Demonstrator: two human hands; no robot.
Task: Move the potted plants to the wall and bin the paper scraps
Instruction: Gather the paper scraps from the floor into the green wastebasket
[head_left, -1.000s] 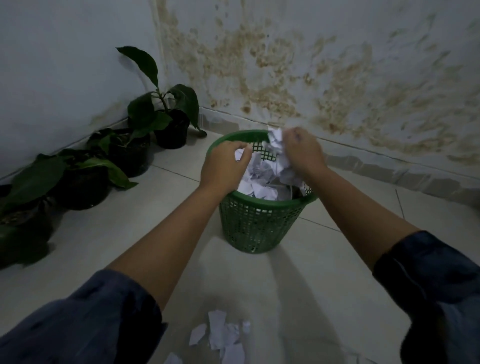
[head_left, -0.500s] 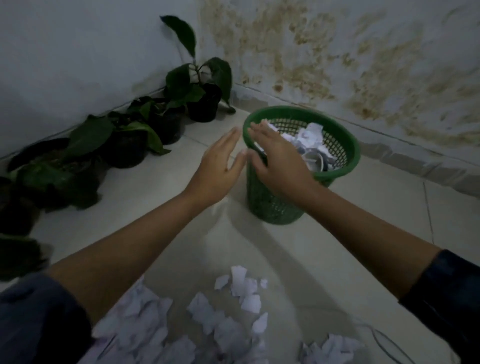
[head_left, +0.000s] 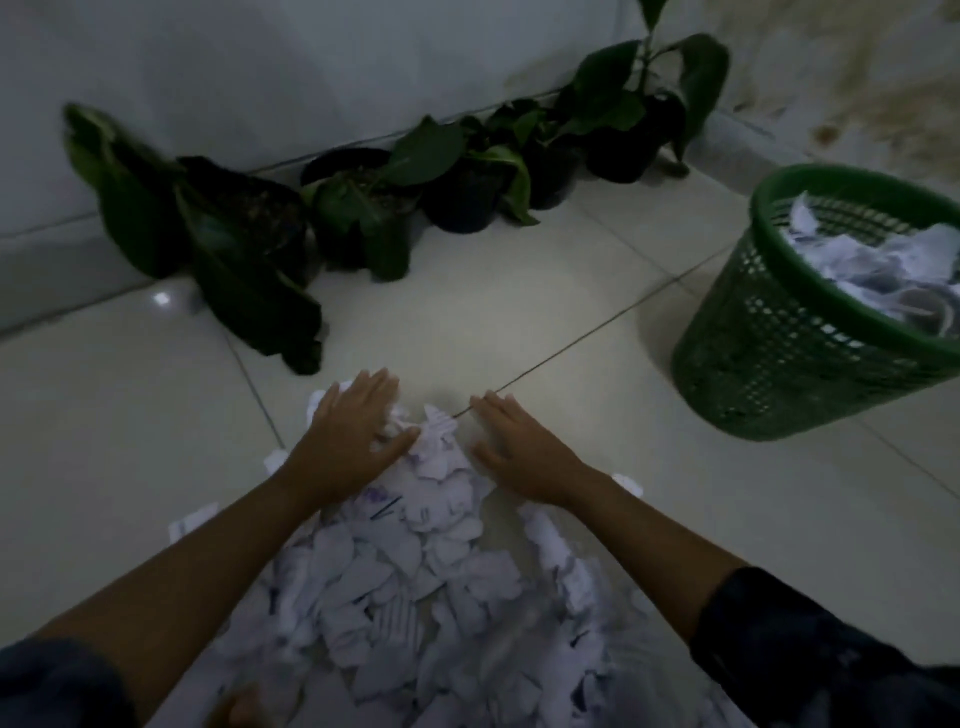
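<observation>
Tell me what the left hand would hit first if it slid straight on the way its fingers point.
The left hand lies flat on the paper scraps, fingers aimed up and slightly right. Past the pile's far edge comes bare floor tile, then probably the potted plants along the wall, though depth is hard to judge.

Pale tiled floor: potted plants line its wall edge, apparently five (dim, blurred); a green mesh bin stands right; paper scraps heap the near edge.
</observation>
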